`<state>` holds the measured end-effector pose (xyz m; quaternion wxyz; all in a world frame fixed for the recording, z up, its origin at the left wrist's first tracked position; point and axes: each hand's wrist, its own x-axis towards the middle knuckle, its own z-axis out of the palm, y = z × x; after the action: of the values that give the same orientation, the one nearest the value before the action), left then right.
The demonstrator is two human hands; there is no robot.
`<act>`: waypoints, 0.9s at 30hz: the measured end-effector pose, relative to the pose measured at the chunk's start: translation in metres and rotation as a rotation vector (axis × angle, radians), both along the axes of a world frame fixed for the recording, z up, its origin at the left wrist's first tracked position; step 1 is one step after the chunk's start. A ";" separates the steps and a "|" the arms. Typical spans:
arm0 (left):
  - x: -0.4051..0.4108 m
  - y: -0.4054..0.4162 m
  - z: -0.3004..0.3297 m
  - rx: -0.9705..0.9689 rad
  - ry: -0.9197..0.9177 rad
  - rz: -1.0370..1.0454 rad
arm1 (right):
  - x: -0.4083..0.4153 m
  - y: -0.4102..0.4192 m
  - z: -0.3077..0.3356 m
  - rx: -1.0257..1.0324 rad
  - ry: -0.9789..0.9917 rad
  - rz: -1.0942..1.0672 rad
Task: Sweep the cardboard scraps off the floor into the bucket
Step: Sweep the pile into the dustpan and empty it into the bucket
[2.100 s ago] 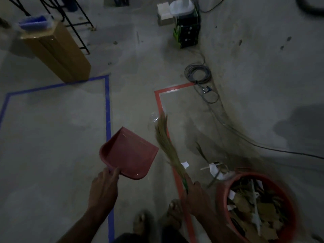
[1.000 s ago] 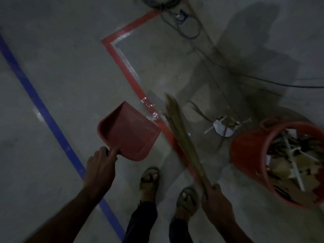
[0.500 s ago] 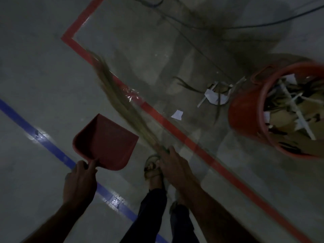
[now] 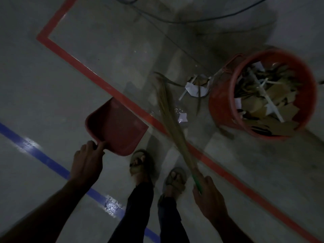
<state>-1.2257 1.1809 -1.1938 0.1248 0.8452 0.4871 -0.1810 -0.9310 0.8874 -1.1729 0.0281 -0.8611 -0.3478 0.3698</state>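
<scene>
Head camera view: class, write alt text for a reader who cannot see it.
A person's right hand grips a broom aimed at paper scraps on the floor beside a red bucket full of cardboard. The left hand holds an empty red dustpan near red tape.

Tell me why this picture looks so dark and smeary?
Head view: dim room light, so the grey concrete floor looks murky; the straw broom and round orange plastic bucket are motion-blurred; glare shines on the blue tape line.
</scene>
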 end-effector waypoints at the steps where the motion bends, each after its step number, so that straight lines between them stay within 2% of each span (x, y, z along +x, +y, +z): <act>1: 0.008 -0.005 -0.001 -0.006 -0.002 -0.006 | 0.003 -0.014 0.004 0.001 -0.001 -0.001; 8: 0.046 -0.034 -0.004 -0.017 -0.033 -0.070 | 0.017 -0.037 0.015 0.082 -0.046 -0.055; 13: 0.065 -0.044 -0.008 0.010 -0.075 -0.098 | 0.049 0.034 -0.013 0.158 -0.198 -0.027; 18: 0.080 -0.046 -0.021 0.045 -0.066 -0.106 | 0.100 0.123 -0.048 0.052 -0.162 -0.285; 22: 0.088 -0.046 -0.034 0.071 -0.051 -0.097 | 0.134 0.124 -0.079 -0.083 -0.154 -0.131; 27: 0.078 -0.059 -0.044 0.044 -0.028 -0.069 | 0.135 0.046 -0.063 -0.180 -0.084 -0.004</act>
<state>-1.1474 1.1224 -1.2376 0.1065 0.8665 0.4598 -0.1626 -0.7958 0.9329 -1.2357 -0.0632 -0.8756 -0.3121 0.3632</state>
